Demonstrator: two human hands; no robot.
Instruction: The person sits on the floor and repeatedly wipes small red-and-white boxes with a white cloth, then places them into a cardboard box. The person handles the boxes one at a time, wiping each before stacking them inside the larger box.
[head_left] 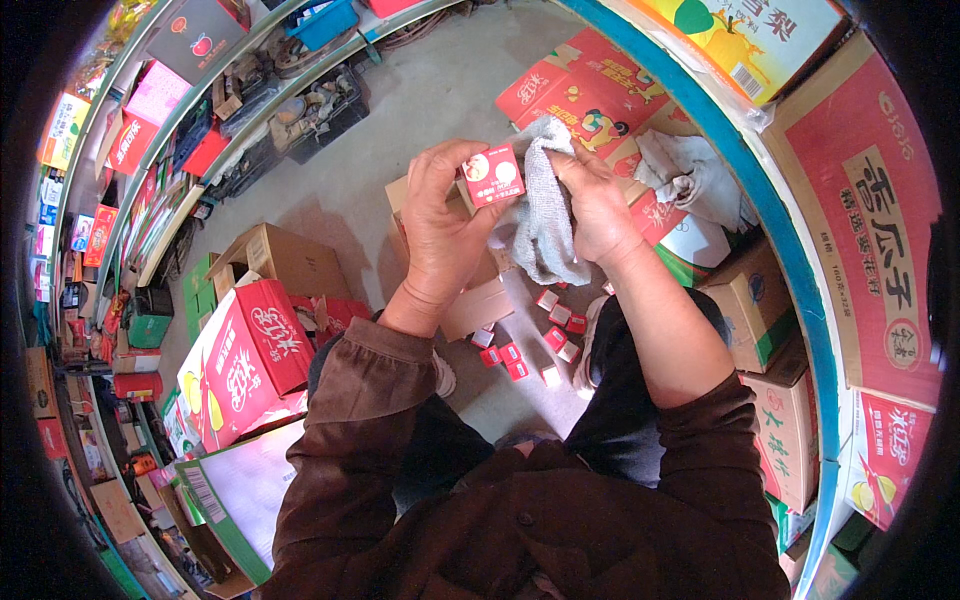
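Observation:
My left hand (440, 215) grips a small red box (493, 175) with pale round pictures on its face, thumb along its lower edge and fingers behind. Close beside it, my right hand (598, 210) is closed on a grey cloth (545, 225), which hangs down in folds next to the box's right side. Below the hands, several small red-and-white boxes (511, 354) lie scattered on the floor between my feet. An open cardboard box (478, 305) stands just under my hands, partly hidden by them.
At left are a red-and-white carton (245, 360) and a brown carton (290, 262); shelves of goods (140, 130) curve behind. A teal shelf edge (800, 230) runs along the right, with large cartons (860, 210) beyond. Another pale cloth (690, 175) lies on red cartons (590, 85).

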